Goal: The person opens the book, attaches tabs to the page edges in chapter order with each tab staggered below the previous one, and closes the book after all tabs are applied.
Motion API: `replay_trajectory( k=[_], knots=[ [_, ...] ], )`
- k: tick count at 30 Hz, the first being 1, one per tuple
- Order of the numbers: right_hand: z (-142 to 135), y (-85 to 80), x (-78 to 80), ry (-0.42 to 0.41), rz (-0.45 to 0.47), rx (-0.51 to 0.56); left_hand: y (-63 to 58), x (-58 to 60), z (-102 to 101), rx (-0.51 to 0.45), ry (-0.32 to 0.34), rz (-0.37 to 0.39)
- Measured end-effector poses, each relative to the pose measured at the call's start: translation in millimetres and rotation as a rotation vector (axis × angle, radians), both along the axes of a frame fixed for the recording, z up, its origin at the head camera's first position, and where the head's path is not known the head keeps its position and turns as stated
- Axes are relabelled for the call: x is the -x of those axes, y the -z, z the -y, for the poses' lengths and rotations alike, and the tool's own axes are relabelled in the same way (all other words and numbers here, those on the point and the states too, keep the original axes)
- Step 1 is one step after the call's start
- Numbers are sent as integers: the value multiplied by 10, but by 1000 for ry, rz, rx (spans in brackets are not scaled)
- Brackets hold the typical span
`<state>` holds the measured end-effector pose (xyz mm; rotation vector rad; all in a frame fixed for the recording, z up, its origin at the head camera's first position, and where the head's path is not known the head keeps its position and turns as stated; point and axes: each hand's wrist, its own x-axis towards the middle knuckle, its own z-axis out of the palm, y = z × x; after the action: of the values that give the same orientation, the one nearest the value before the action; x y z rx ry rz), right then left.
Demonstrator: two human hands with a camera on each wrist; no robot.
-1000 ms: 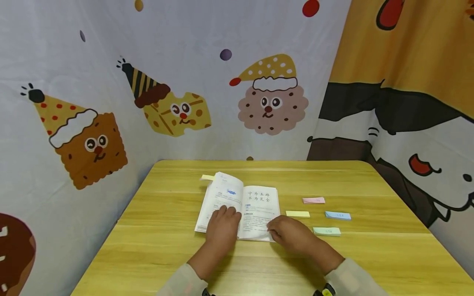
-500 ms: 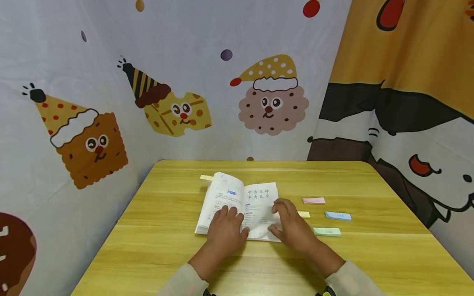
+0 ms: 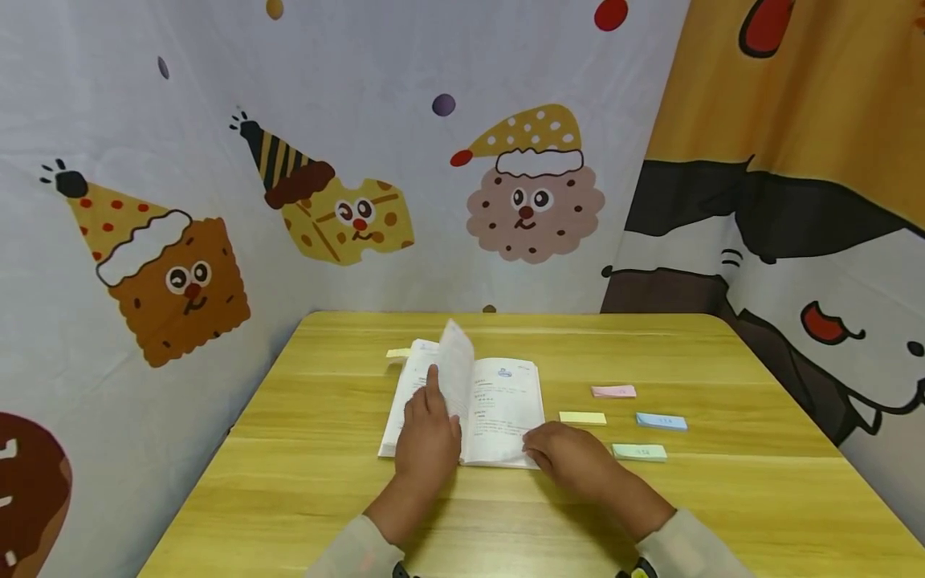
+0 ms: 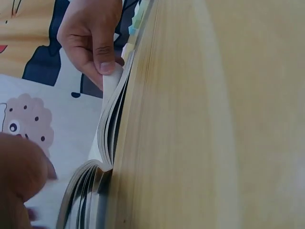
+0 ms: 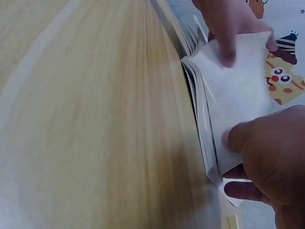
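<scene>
A thick book (image 3: 503, 421) with printed Chinese text lies spread on the wooden table. One page (image 3: 457, 365) stands raised near the spine, leaning toward the left half. Beside that page is my left hand (image 3: 425, 433), its index finger extended upward along it. The right wrist view shows the left thumb (image 5: 228, 55) in front of the page and other fingers behind its edge. At the lower right corner, my right hand (image 3: 574, 456) pinches the right-hand page (image 4: 110, 78) between thumb and index finger. A pale yellow strip (image 3: 398, 353) sticks out at the book's upper left.
Right of the book lie a pink sticky-note strip (image 3: 613, 392), a yellow strip (image 3: 582, 418), a blue strip (image 3: 661, 421) and a green strip (image 3: 639, 453). A cartoon-print curtain (image 3: 433, 281) hangs behind the table (image 3: 325, 498).
A page has swung up from the right half toward the left, exposing a different right-hand page. My left hand has turned up beside it. The right hand opened briefly, then returned to the corner.
</scene>
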<state>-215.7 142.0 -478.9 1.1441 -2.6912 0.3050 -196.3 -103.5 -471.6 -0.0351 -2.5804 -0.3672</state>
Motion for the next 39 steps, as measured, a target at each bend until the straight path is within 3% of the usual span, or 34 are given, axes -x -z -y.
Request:
replay_trajectory(
  k=[3,5,8,12,16,28,35,39],
  knots=[
    [5,-28,-11,19,8,-4,-23,11,38,76,-29,-43],
    [8,-41,-15,34,16,-5,-45,13,51,134,-7,-53],
    [11,-56,-10,58,37,8,-69,7,38,257,99,-30],
    [14,-62,8,88,66,33,-44,-28,-6,371,255,65],
    [16,-76,13,110,48,74,-14,-57,-38,373,300,155],
    [14,-87,1,133,-77,191,-48,-64,-52,361,321,206],
    [8,-96,-3,167,-58,267,-67,-67,-59,339,315,223],
    [-1,-81,-9,153,-22,240,-49,-49,-52,310,288,205]
  ],
)
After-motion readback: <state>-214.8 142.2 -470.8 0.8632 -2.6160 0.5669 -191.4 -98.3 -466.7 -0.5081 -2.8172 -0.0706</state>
